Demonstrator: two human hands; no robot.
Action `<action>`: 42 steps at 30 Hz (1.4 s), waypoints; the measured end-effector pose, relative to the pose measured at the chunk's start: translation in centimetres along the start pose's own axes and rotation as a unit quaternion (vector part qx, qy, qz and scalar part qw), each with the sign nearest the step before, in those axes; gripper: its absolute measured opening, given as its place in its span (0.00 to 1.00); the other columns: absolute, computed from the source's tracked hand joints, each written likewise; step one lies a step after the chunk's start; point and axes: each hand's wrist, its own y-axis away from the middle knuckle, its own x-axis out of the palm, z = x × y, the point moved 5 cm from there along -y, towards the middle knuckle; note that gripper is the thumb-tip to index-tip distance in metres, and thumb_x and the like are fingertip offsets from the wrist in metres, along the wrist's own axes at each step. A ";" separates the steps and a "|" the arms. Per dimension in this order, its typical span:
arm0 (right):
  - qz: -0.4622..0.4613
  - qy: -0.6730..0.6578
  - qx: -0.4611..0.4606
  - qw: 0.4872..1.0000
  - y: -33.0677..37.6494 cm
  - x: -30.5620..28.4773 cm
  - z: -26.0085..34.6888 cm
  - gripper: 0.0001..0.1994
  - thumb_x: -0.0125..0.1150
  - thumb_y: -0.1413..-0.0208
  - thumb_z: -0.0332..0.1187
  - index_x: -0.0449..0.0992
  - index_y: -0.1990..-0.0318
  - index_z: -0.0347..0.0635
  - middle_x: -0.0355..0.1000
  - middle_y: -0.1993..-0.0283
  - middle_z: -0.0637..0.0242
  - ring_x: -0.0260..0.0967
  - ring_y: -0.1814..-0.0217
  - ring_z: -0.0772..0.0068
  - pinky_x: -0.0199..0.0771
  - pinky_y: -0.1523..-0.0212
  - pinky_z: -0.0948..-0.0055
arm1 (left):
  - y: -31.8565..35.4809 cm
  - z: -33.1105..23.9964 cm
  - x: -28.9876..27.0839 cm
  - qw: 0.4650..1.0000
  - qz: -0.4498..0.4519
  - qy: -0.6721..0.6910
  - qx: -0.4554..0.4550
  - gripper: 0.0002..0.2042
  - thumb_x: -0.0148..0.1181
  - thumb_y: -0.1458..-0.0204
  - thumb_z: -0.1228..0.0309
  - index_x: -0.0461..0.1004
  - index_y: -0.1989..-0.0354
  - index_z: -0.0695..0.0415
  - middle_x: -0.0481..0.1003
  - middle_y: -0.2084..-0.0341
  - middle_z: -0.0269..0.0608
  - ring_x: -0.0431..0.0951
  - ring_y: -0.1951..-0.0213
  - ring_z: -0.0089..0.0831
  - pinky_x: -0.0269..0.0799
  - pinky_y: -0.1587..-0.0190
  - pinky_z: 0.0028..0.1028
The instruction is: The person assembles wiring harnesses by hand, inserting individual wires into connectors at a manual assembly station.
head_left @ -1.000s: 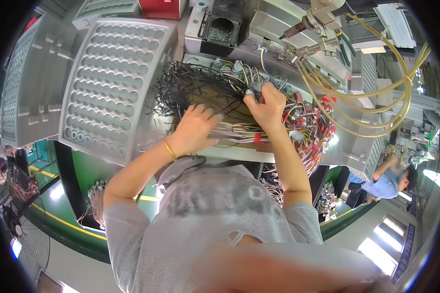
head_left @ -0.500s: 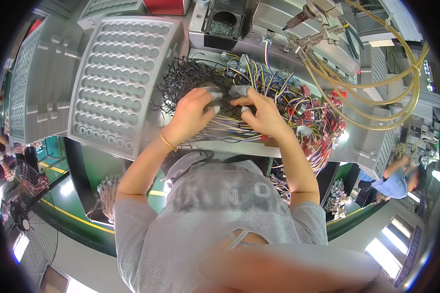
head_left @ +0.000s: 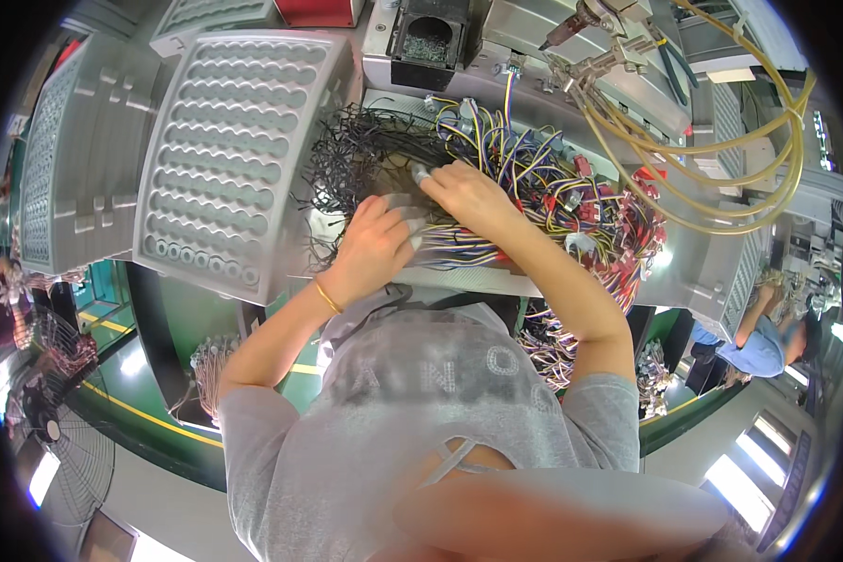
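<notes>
Both hands work in a heap of coloured wire harnesses that lies across the middle of the surface, spreading toward its right edge, where the wires end in small red connectors. The left hand rests near the front edge of the surface, its fingers curled narrow and capped with pale finger covers, pressing on a flat band of yellow, blue and white wires that runs out to the right under the other forearm; whether they pinch a wire or only hold it down cannot be told. A thin gold bangle sits on that wrist. The right hand lies just beyond the left, nearly touching it, with fingers bent close together at the spot where the coloured wires meet a tangle of black wires; they appear to grip a few strands, but the exact hold is hidden. The black tangle lies toward the left part of the surface, just beside a grey moulded tray with rows of round pockets that leans off the left edge. At the far edge stands a black square fixture, and yellow hoses loop over the far right corner.
</notes>
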 end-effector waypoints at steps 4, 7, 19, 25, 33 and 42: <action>-0.148 -0.003 0.082 0.986 -0.4 -3.1 -0.9 0.12 0.58 0.68 0.23 0.70 0.69 0.37 0.62 0.77 0.61 0.63 0.74 0.59 0.66 0.74 0.65 | 0.6 -0.1 -0.1 0.999 -0.028 -0.011 0.015 0.11 0.58 0.63 0.75 0.73 0.68 0.61 0.71 0.68 0.41 0.67 0.61 0.38 0.62 0.57 0.34; -0.340 -0.074 0.273 0.897 1.3 -6.7 -1.4 0.16 0.57 0.64 0.19 0.72 0.62 0.35 0.71 0.71 0.62 0.69 0.72 0.70 0.69 0.70 0.77 | 0.7 0.6 -0.1 0.999 -0.029 -0.033 -0.011 0.10 0.59 0.63 0.71 0.72 0.69 0.59 0.72 0.70 0.40 0.68 0.64 0.37 0.65 0.60 0.34; -0.387 -0.137 0.262 0.873 2.4 -5.1 -2.1 0.16 0.58 0.63 0.19 0.72 0.61 0.32 0.72 0.69 0.62 0.69 0.71 0.75 0.68 0.68 0.80 | -4.8 0.5 -2.2 0.990 -0.086 -0.005 -0.114 0.17 0.62 0.60 0.70 0.74 0.58 0.52 0.69 0.81 0.40 0.68 0.74 0.32 0.65 0.70 0.26; -0.320 -0.099 0.208 0.919 1.3 -5.3 -2.4 0.14 0.61 0.66 0.22 0.73 0.65 0.36 0.67 0.75 0.62 0.66 0.76 0.69 0.66 0.73 0.76 | -4.8 2.8 -5.4 0.972 -0.132 0.067 -0.182 0.12 0.61 0.59 0.76 0.76 0.63 0.56 0.72 0.78 0.36 0.67 0.76 0.22 0.65 0.71 0.21; -0.247 -0.038 0.069 0.966 -1.2 -6.6 -4.8 0.12 0.60 0.67 0.25 0.72 0.69 0.36 0.61 0.79 0.60 0.61 0.80 0.59 0.61 0.79 0.67 | -7.1 2.6 -9.3 0.972 -0.207 -0.090 -0.067 0.09 0.59 0.61 0.79 0.76 0.69 0.58 0.68 0.84 0.42 0.68 0.79 0.37 0.64 0.76 0.31; -0.116 -0.418 0.196 0.879 -1.1 -4.9 1.4 0.13 0.52 0.55 0.21 0.69 0.59 0.35 0.69 0.69 0.67 0.66 0.68 0.79 0.69 0.66 0.77 | -4.9 -3.0 -8.3 0.962 -0.180 -0.154 0.133 0.21 0.61 0.72 0.81 0.73 0.62 0.62 0.70 0.81 0.38 0.69 0.77 0.35 0.66 0.77 0.27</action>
